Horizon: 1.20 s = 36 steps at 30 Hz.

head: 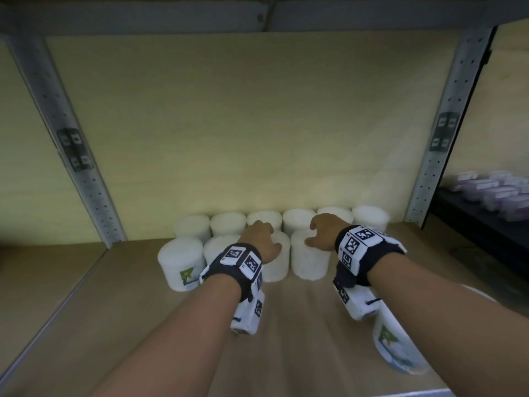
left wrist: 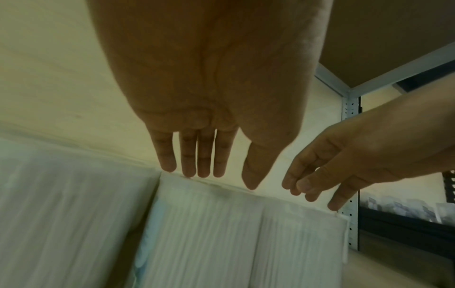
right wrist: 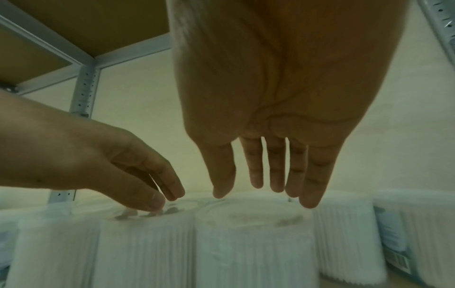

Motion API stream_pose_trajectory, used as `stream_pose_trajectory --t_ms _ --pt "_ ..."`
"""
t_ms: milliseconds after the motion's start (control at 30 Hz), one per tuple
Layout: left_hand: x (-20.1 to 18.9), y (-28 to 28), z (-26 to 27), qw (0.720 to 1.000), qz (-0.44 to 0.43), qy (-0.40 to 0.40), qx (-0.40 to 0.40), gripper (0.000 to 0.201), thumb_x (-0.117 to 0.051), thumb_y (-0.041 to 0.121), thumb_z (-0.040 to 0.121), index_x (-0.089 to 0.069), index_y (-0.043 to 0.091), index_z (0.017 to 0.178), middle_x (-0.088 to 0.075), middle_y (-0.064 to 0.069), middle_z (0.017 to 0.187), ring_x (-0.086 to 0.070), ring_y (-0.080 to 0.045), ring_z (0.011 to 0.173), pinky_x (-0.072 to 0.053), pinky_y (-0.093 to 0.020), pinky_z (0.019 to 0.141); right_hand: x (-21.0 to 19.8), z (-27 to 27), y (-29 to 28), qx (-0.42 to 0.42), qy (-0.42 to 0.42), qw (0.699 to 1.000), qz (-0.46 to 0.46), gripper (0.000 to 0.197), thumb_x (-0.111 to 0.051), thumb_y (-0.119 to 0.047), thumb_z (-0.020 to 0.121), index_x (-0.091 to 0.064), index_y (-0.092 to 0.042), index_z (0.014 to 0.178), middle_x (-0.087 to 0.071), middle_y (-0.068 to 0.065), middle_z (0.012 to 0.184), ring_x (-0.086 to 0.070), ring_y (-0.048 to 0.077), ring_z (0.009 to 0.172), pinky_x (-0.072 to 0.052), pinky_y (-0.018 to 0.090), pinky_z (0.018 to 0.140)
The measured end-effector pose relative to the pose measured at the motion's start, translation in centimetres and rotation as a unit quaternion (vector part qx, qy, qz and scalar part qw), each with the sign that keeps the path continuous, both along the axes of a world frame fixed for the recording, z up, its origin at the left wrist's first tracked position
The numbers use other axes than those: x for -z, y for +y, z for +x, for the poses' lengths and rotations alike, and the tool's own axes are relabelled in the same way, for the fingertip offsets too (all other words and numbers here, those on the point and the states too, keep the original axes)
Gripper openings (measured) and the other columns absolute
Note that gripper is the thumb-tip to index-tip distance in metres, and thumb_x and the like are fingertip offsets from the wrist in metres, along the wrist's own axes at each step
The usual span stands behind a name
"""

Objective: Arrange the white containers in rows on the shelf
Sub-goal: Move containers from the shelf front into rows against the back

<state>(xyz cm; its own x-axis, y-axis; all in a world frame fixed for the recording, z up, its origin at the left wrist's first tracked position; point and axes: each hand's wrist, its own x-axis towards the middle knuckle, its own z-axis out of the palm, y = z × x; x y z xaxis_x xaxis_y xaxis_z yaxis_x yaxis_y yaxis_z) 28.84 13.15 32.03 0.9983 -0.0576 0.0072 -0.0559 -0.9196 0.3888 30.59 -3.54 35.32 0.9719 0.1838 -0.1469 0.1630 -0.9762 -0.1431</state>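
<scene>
White ribbed containers stand on the wooden shelf (head: 94,316) in two rows near the back panel. The back row (head: 228,223) holds several, and the front row starts at a labelled container (head: 181,262) on the left. My left hand (head: 264,237) hovers with straight fingers over the third front container (head: 276,265), fingertips (left wrist: 189,171) at its top rim (left wrist: 221,187). My right hand (head: 319,233) is spread over the fourth front container (head: 309,262), fingers (right wrist: 275,185) just above its lid (right wrist: 253,216). Neither hand holds anything. Another labelled container (head: 398,348) sits near the front right, under my right forearm.
Grey perforated uprights (head: 86,181) (head: 435,167) frame the bay, with a shelf board close overhead. Bare wood lies left of the rows and in front of them. To the right, a dark neighbouring shelf carries purple boxes (head: 492,190).
</scene>
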Motion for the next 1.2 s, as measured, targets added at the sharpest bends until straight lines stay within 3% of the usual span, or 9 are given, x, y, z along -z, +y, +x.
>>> stream_pose_trajectory --t_ms 133,400,600,700,767,867,1000,1200 --pt "0.1 -0.3 0.5 1.0 0.026 -0.004 0.007 0.046 -0.057 0.035 0.09 -0.058 0.003 0.123 -0.053 -0.014 0.13 -0.052 -0.027 0.118 -0.046 -0.035 0.099 0.8 0.7 0.4 0.002 0.026 0.999 -0.032 0.065 -0.058 -0.046 0.09 -0.045 -0.004 0.138 -0.049 0.012 0.141 -0.052 0.026 0.127 -0.045 0.034 0.105" --pt "0.5 0.0 1.1 0.999 0.035 -0.014 0.009 0.051 -0.061 0.038 0.088 -0.052 0.011 0.131 -0.048 -0.008 0.134 -0.048 -0.025 0.123 -0.042 -0.036 0.103 1.1 1.5 0.9 -0.004 0.023 0.998 -0.058 0.061 -0.062 -0.04 0.089 -0.049 -0.003 0.135 -0.051 0.012 0.138 -0.053 0.025 0.125 -0.045 0.032 0.105" --pt "0.7 0.0 1.0 0.999 0.03 -0.014 0.005 0.051 -0.061 0.038 0.088 -0.051 0.012 0.13 -0.047 -0.008 0.134 -0.045 -0.025 0.125 -0.041 -0.037 0.104 0.5 1.5 0.5 -0.011 0.061 0.997 -0.05 0.059 -0.062 -0.03 0.091 -0.043 -0.002 0.139 -0.046 0.012 0.143 -0.049 0.023 0.129 -0.04 0.026 0.104" --pt "0.7 -0.1 0.9 1.0 0.028 -0.011 0.003 0.051 -0.061 0.038 0.088 -0.051 0.011 0.131 -0.046 -0.008 0.135 -0.045 -0.026 0.125 -0.041 -0.037 0.104 0.2 1.2 0.1 -0.023 0.087 0.996 -0.028 0.059 -0.062 -0.015 0.092 -0.037 -0.004 0.144 -0.038 0.009 0.15 -0.041 0.021 0.136 -0.035 0.019 0.102" --pt "0.6 -0.1 0.9 1.0 0.027 -0.01 0.002 0.051 -0.061 0.038 0.088 -0.051 0.011 0.13 -0.046 -0.008 0.135 -0.046 -0.026 0.125 -0.041 -0.037 0.104 0.0 1.0 -0.1 -0.028 0.096 0.995 -0.013 0.06 -0.06 -0.01 0.092 -0.034 -0.008 0.147 -0.034 0.008 0.152 -0.038 0.021 0.138 -0.034 0.02 0.104" --pt "0.7 -0.1 0.8 1.0 0.02 -0.01 -0.001 0.05 -0.062 0.037 0.088 -0.052 0.011 0.129 -0.047 -0.009 0.134 -0.046 -0.025 0.125 -0.041 -0.037 0.105 -0.2 1.0 -0.1 -0.025 0.051 0.998 -0.019 0.057 -0.055 -0.024 0.095 -0.033 -0.013 0.147 -0.034 0.008 0.151 -0.04 0.024 0.136 -0.035 0.029 0.108" --pt "0.8 -0.1 0.8 1.0 0.015 -0.01 -0.006 0.05 -0.062 0.037 0.088 -0.052 0.011 0.129 -0.047 -0.008 0.134 -0.045 -0.025 0.125 -0.041 -0.037 0.105 0.4 0.7 0.1 -0.004 -0.002 0.999 -0.051 0.059 -0.049 -0.045 0.095 -0.042 -0.007 0.14 -0.042 0.015 0.143 -0.046 0.029 0.128 -0.039 0.035 0.106" --pt "0.8 -0.2 0.7 1.0 0.021 -0.008 -0.005 0.05 -0.061 0.037 0.088 -0.052 0.01 0.129 -0.047 -0.009 0.133 -0.045 -0.025 0.125 -0.041 -0.037 0.105 1.3 0.5 0.6 0.004 0.004 0.997 -0.075 0.059 -0.05 -0.045 0.094 -0.042 -0.005 0.138 -0.042 0.015 0.141 -0.045 0.029 0.128 -0.038 0.033 0.105"
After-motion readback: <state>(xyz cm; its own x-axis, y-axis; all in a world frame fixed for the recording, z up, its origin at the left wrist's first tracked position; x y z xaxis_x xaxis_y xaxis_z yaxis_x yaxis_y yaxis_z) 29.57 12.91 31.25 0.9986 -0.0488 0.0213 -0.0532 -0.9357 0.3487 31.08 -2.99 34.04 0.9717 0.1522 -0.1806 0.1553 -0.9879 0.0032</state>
